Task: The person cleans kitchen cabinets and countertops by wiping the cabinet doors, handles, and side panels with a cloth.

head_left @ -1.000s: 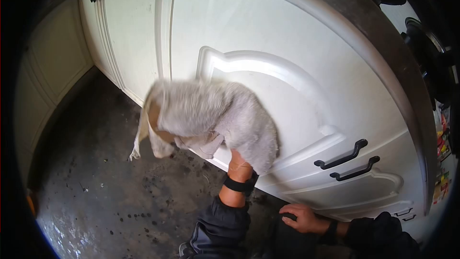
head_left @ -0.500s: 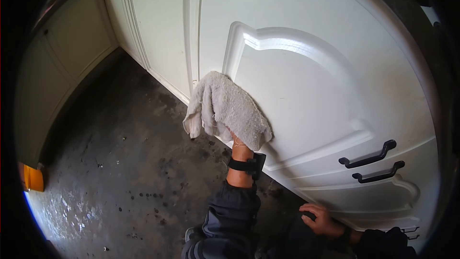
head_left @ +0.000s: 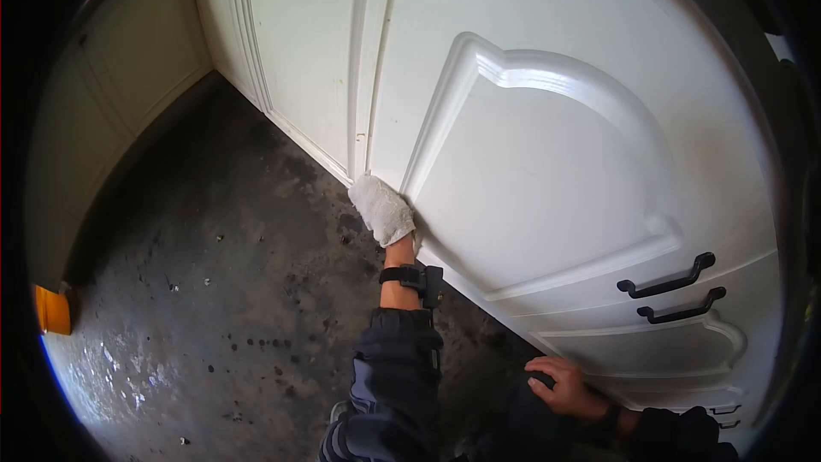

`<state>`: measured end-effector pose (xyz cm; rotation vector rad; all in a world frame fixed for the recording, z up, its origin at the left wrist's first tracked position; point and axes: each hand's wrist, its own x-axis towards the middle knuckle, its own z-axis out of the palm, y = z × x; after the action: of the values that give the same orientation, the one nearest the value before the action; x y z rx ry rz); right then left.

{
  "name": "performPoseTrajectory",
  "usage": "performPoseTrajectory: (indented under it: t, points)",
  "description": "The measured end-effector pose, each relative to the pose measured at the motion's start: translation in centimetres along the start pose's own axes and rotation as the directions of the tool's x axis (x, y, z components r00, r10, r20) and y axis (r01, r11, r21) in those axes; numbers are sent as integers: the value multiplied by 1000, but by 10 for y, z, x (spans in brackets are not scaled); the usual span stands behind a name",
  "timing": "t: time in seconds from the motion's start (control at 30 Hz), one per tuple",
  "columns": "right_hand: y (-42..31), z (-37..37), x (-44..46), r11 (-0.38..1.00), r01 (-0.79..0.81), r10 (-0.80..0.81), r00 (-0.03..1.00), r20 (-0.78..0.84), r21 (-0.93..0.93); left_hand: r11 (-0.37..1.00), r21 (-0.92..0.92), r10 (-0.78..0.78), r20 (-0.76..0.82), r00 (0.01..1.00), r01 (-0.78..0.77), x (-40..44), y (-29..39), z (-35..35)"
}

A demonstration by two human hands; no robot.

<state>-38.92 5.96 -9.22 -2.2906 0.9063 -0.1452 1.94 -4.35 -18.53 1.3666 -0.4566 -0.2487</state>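
My left hand is wrapped inside a greyish-white cloth (head_left: 381,209), so its fingers are hidden. It presses the cloth to the bottom left corner of a white cabinet door (head_left: 547,171) with a raised moulded panel. A black strap with a small dark box (head_left: 419,281) sits on that wrist. At the lower right, my right hand (head_left: 564,385) rests on what looks like my dark-clothed knee, thumb and fingers apart around the dark shape.
Two black handles (head_left: 667,277) stick out at the right, between the door and the cabinet front below. More white cabinets (head_left: 299,43) run along the left and back. The dark floor (head_left: 231,274) is stained and wet-looking in places. An orange container (head_left: 53,310) stands at far left.
My left hand has moved left and down with the cloth, from the panel's lower left to the door's bottom corner. The cloth now looks bunched more tightly. My right hand has barely moved.
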Motion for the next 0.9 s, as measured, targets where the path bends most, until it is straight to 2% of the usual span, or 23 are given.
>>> performPoseTrajectory:
  t: [0.2,0.4,0.7,0.83,0.9]
  points:
    - [-1,9,5,998,-57,56,998,23,9,999,-23,-22,19,1000,23,-21,-1,18]
    - [-9,9,9,994,-100,101,994,32,-42,999,-12,-44,91,995,46,-102,9,16]
    - [-20,11,3,995,-67,66,998,-15,-76,996,-31,-77,28,997,78,-44,-12,0]
    - [-15,11,-5,996,-85,84,995,-53,-24,995,-48,-80,67,995,84,-95,4,19]
    - [-22,11,6,997,-32,32,999,-9,-65,994,-64,-85,118,989,93,-134,15,29]
